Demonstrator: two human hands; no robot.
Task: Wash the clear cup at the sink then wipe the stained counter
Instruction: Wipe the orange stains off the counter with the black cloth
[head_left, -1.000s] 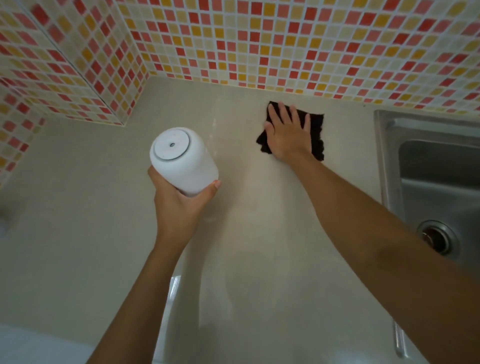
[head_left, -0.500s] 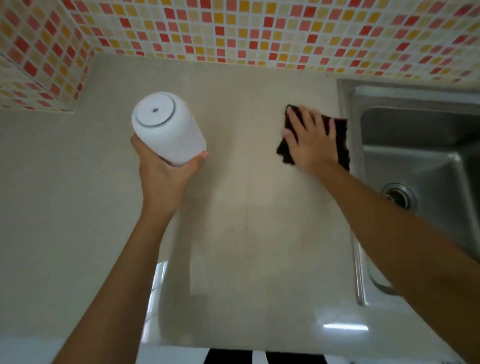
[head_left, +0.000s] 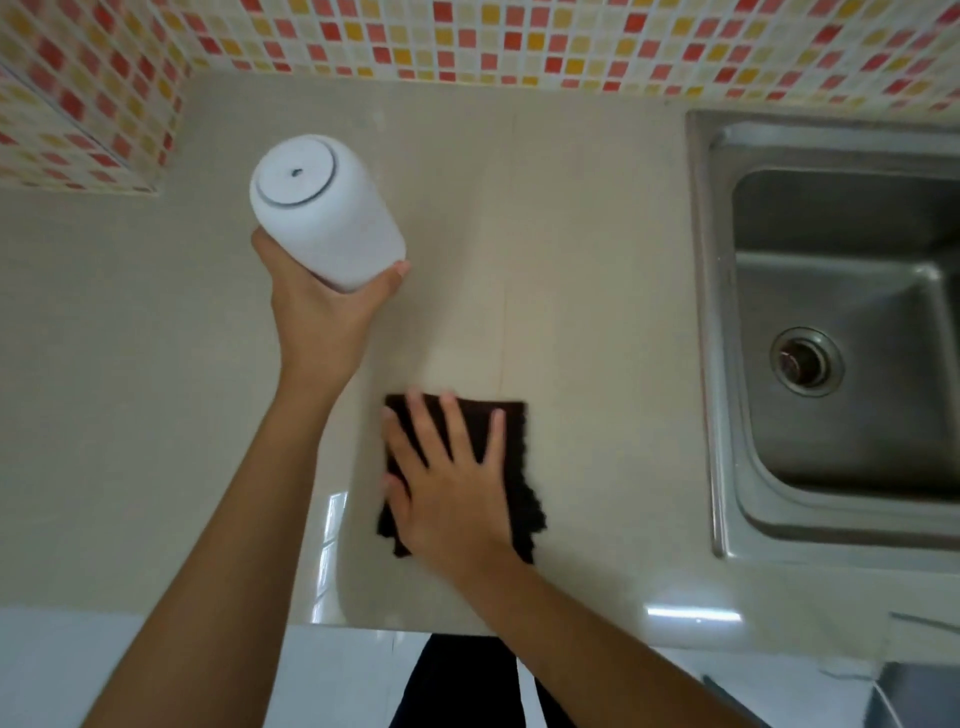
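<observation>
My right hand (head_left: 452, 483) lies flat, fingers spread, on a dark cloth (head_left: 519, 499) that rests on the beige counter (head_left: 597, 291), near its front edge. My left hand (head_left: 322, 312) grips a white cylindrical container (head_left: 322, 208) from below and holds it above the counter, to the left and farther back. Its flat top with a small hole faces the camera. No clear cup is in view.
A steel sink (head_left: 831, 332) with a round drain (head_left: 806, 362) is set into the counter at the right. A mosaic tile wall (head_left: 519, 41) runs along the back and turns at the left corner (head_left: 78, 104). The counter's front edge (head_left: 519, 631) lies just below my right hand.
My right hand has dragged the cloth from the back of the counter, past the sink's edge, toward the front edge. My left hand still holds the white container up.
</observation>
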